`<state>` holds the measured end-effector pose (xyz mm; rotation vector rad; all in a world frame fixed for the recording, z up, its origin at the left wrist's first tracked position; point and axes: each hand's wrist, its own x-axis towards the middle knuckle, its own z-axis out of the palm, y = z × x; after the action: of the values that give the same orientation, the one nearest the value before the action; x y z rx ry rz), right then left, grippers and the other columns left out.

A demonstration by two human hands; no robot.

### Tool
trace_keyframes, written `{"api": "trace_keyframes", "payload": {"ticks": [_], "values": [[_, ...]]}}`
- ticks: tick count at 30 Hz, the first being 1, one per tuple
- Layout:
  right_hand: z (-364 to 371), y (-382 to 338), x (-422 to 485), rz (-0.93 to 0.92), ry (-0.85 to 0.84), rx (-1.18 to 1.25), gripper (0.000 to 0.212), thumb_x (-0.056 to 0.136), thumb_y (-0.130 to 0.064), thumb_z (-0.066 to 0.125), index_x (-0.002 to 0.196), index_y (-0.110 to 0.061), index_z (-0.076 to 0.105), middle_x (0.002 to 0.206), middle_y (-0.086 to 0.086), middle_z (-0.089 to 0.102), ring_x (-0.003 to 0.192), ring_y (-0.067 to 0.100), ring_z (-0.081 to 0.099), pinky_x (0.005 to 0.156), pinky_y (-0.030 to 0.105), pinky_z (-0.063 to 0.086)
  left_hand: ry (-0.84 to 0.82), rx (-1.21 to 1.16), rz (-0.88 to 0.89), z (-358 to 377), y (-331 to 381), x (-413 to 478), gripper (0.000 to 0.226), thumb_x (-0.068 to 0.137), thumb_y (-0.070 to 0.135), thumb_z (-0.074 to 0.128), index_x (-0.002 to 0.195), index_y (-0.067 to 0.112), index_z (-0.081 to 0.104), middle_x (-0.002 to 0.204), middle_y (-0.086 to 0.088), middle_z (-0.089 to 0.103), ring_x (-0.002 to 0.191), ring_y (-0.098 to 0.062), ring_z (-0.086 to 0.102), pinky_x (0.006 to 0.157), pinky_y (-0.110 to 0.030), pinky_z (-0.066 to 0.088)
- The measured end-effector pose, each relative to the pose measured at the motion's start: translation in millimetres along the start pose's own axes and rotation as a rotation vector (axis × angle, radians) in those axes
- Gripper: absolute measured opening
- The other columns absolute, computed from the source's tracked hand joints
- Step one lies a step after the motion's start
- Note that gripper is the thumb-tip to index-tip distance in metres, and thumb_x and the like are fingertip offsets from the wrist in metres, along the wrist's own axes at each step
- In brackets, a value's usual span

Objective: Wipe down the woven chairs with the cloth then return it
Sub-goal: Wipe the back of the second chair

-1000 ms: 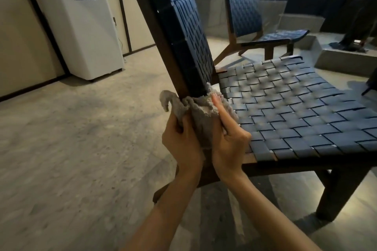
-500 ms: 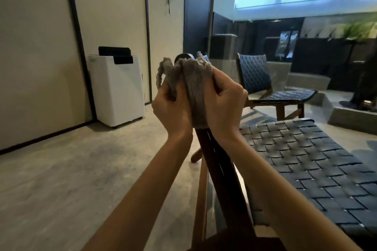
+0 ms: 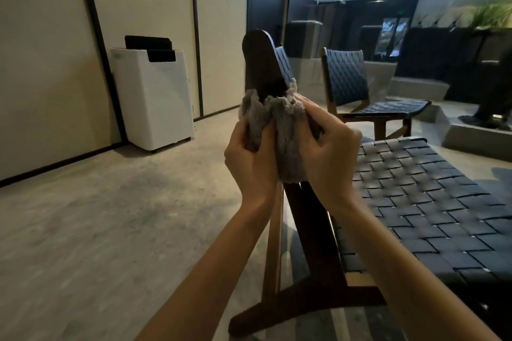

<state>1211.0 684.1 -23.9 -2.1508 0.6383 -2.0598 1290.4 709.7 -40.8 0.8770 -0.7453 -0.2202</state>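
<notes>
Two bare hands clamp a grey fluffy cloth [image 3: 285,130] round the dark wooden back post [image 3: 257,63] of the near navy woven chair [image 3: 415,202]. The left hand [image 3: 250,158] grips the cloth's left side and the right hand [image 3: 329,158] its right, fingers curled. Beyond stand a second woven chair [image 3: 346,83] and a white boxy appliance [image 3: 155,97] on the speckled grey floor [image 3: 97,230].

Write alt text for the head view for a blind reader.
The left hand and right hand grip a grey cloth wrapped around the wooden back post of a woven chair. A second woven chair stands beyond; a white appliance stands at left.
</notes>
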Motion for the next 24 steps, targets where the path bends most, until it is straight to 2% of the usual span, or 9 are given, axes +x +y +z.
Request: {"api": "trace_keyframes", "payload": {"ticks": [2, 6, 9, 14, 17, 20, 24], "values": [[-12, 12, -20, 0.0, -0.027, -0.015, 0.025, 0.092, -0.006, 0.06, 0.117, -0.002, 0.065, 0.109, 0.008, 0.071, 0.099, 0.015, 0.068, 0.082, 0.028, 0.056, -0.022, 0.014, -0.014, -4, -16, -19, 0.021, 0.088, 0.021, 0.067, 0.102, 0.035, 0.061, 0.082, 0.031, 0.066, 0.085, 0.005, 0.064, 0.075, -0.013, 0.051], [-34, 37, -60, 0.076, -0.095, -0.041, 0.024, 0.092, -0.003, 0.059, 0.116, -0.001, 0.065, 0.108, 0.008, 0.071, 0.098, 0.014, 0.068, 0.08, 0.027, 0.057, -0.031, 0.063, -0.043, -12, -51, -58, 0.031, 0.085, 0.016, 0.069, 0.116, 0.014, 0.063, 0.101, 0.009, 0.069, 0.093, -0.006, 0.067, 0.085, -0.026, 0.055], [-46, 52, -91, 0.089, -0.112, -0.092, 0.026, 0.09, 0.001, 0.061, 0.115, -0.002, 0.066, 0.11, 0.006, 0.069, 0.101, 0.013, 0.067, 0.082, 0.023, 0.056, -0.05, 0.114, -0.102, -17, -78, -87, 0.034, 0.084, 0.017, 0.07, 0.117, 0.01, 0.062, 0.105, 0.002, 0.069, 0.092, -0.008, 0.068, 0.083, -0.03, 0.056], [-68, 79, -143, 0.21, -0.197, -0.181, 0.029, 0.087, 0.002, 0.066, 0.115, -0.002, 0.067, 0.111, 0.006, 0.069, 0.103, 0.012, 0.066, 0.086, 0.021, 0.054, -0.191, 0.135, -0.244, -35, -118, -128, 0.039, 0.083, 0.011, 0.071, 0.12, 0.014, 0.06, 0.111, 0.008, 0.066, 0.098, -0.002, 0.065, 0.08, -0.015, 0.052], [-82, 91, -164, 0.329, -0.259, -0.19, 0.024, 0.086, -0.002, 0.066, 0.11, -0.007, 0.068, 0.1, 0.0, 0.07, 0.09, 0.002, 0.064, 0.077, 0.019, 0.056, -0.285, 0.18, -0.339, -45, -135, -149, 0.042, 0.081, 0.008, 0.071, 0.12, 0.009, 0.057, 0.108, 0.015, 0.062, 0.094, 0.011, 0.061, 0.074, -0.006, 0.048], [-91, 100, -174, 0.411, -0.322, -0.176, 0.011, 0.086, -0.006, 0.067, 0.095, -0.011, 0.064, 0.085, -0.003, 0.068, 0.076, 0.006, 0.065, 0.065, 0.027, 0.057, -0.304, 0.241, -0.357, -48, -148, -160, 0.044, 0.079, 0.01, 0.073, 0.119, 0.008, 0.055, 0.107, 0.013, 0.062, 0.094, 0.004, 0.063, 0.076, -0.012, 0.052], [-100, 116, -180, 0.43, -0.429, -0.223, 0.013, 0.08, -0.009, 0.071, 0.082, -0.012, 0.058, 0.075, -0.005, 0.061, 0.069, 0.007, 0.059, 0.059, 0.023, 0.051, -0.335, 0.339, -0.384, -49, -159, -172, 0.048, 0.078, 0.014, 0.075, 0.12, 0.015, 0.051, 0.109, 0.015, 0.059, 0.099, -0.002, 0.06, 0.084, -0.017, 0.052]]}}
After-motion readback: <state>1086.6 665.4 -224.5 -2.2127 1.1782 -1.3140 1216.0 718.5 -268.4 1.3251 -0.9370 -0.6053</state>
